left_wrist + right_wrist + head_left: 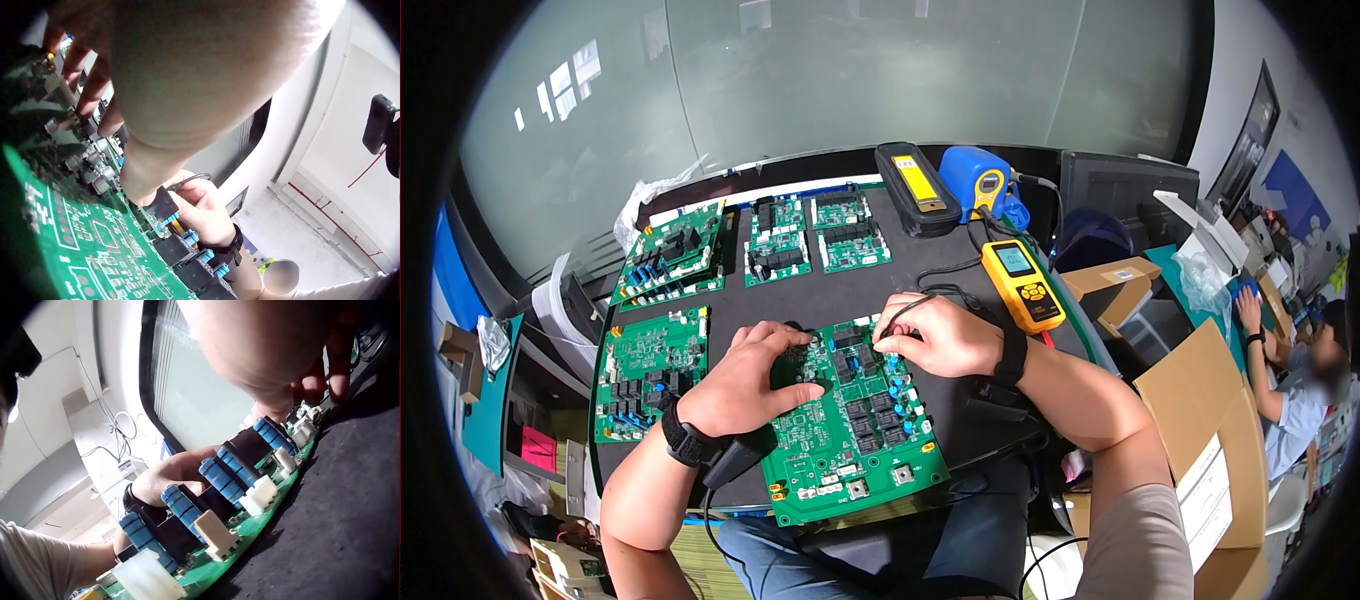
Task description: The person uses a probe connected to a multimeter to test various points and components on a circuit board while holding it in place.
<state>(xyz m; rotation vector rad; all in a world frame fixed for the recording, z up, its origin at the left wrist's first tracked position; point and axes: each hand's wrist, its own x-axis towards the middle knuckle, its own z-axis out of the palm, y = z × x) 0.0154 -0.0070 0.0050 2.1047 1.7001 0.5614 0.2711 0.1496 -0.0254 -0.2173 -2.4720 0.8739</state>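
Note:
A large green circuit board [855, 480] lies at the table's front edge, tilted slightly in the head view. The left hand [750, 380] rests on its left side, fingers spread near the upper corner and thumb across the surface. At the upper right of the board, the right hand [940, 338] pinches a thin black lead [908, 309] between thumb and fingers; its tip is hidden. Blue cylindrical components [181, 509] and white connectors [259, 495] line the board's edge in the right wrist view. Black block components [175, 249] stand beside them.
A yellow meter [1025, 285] with a lit display lies right of the hands. Behind are a black case [915, 190] and a blue device [977, 178]. More green boards [778, 238] lie at the back and left. Cardboard boxes [1210, 420] and another person are at right.

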